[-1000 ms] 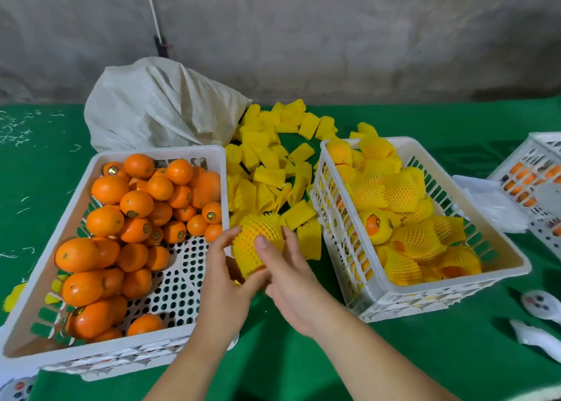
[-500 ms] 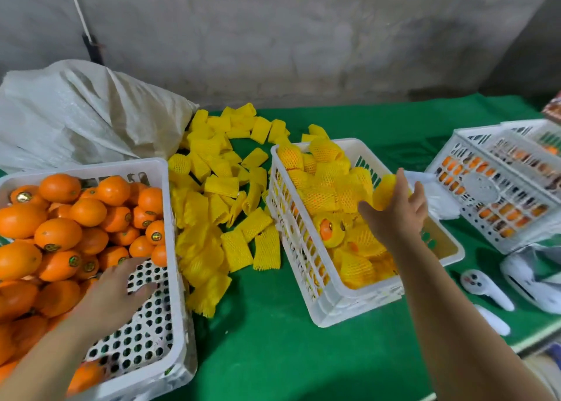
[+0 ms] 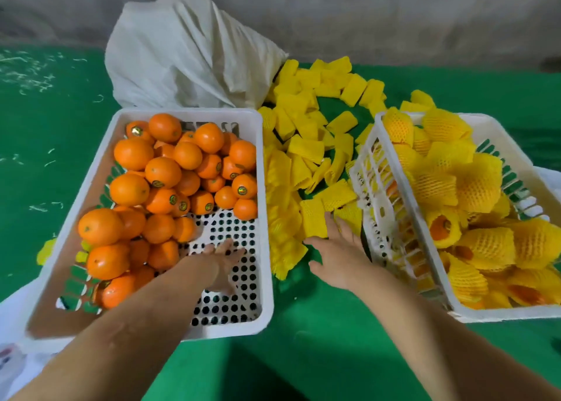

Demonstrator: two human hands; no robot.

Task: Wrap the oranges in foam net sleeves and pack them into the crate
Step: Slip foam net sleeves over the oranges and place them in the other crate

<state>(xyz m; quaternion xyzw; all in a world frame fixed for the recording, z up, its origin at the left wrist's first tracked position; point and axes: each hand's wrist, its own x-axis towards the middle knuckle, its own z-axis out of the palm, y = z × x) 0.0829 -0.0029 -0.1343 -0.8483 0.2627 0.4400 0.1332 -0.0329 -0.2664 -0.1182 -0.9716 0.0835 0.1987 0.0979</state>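
Observation:
A white crate (image 3: 267, 206) on the left holds several bare oranges (image 3: 162, 173). My left hand (image 3: 223, 261) reaches into it over the perforated floor, fingers spread and holding nothing, just right of the oranges. A loose pile of yellow foam net sleeves (image 3: 306, 154) lies between the crates. My right hand (image 3: 340, 255) lies open on the green cloth at the pile's near edge, its fingertips touching a flat sleeve (image 3: 314, 217). The white crate on the right (image 3: 391, 218) is filled with several oranges wrapped in yellow sleeves (image 3: 473, 188).
A white sack (image 3: 188, 57) slumps behind the left crate against a grey wall. Green cloth (image 3: 318, 340) covers the table. A stray yellow sleeve (image 3: 45, 250) lies left of the left crate.
My right hand has left the right crate without the wrapped orange and come down to the sleeve pile. My left hand has slid further right inside the left crate. The view swung left.

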